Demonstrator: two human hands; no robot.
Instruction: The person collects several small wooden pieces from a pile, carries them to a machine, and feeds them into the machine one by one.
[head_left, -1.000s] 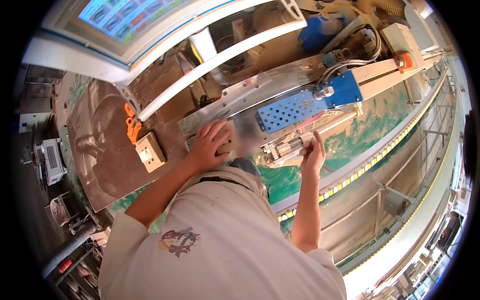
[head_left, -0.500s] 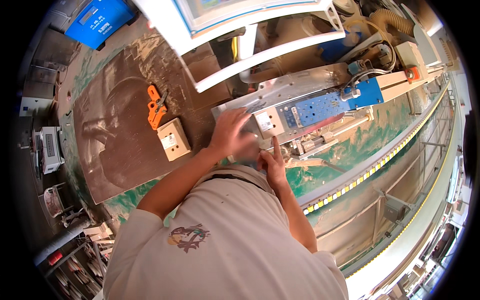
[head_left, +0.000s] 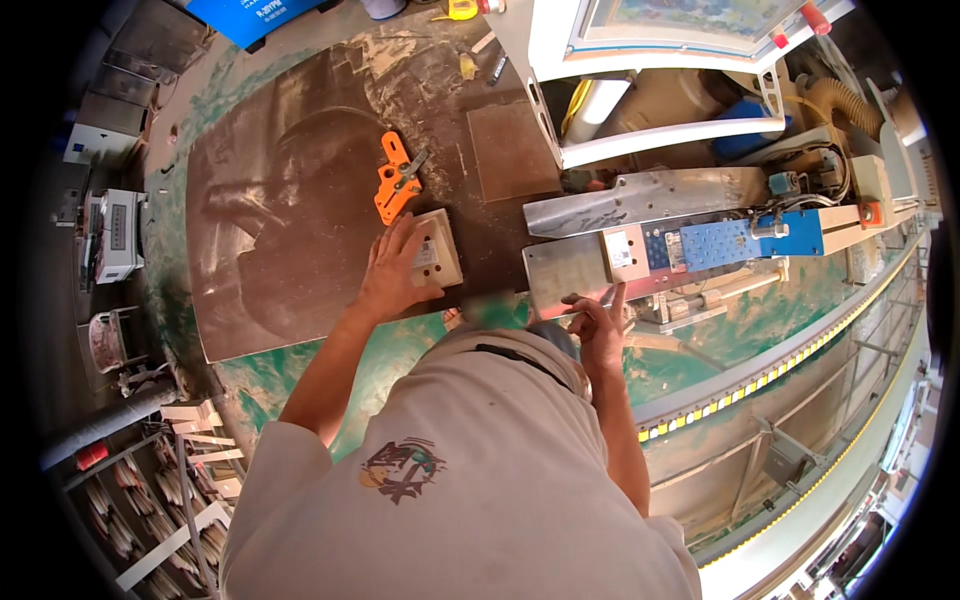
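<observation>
My left hand [head_left: 393,272] is at a pale wooden block [head_left: 440,252] on the brown board, its fingers spread along the block's left side and its thumb by the near edge. The block has a white label and dark round holes. Just beyond it lies an orange tool [head_left: 397,178] with a dark metal lever. My right hand [head_left: 602,335] is at the machine's near edge, index finger stretched toward a similar labelled block [head_left: 627,255] on the metal bed [head_left: 565,270]. Nothing shows in its grasp; its lower fingers are partly bent.
The brown board [head_left: 270,240] spreads out at left. A white-framed panel [head_left: 655,68] overhangs the machine at the back. The blue perforated plate [head_left: 715,243] continues the bed rightward. A long rail with yellow marks [head_left: 720,400] runs along the right. Stacked wood strips [head_left: 150,530] stand at lower left.
My left hand has gone from the machine's bed leftward to the block on the board. My right hand stays by the machine's near edge. The whole view has shifted.
</observation>
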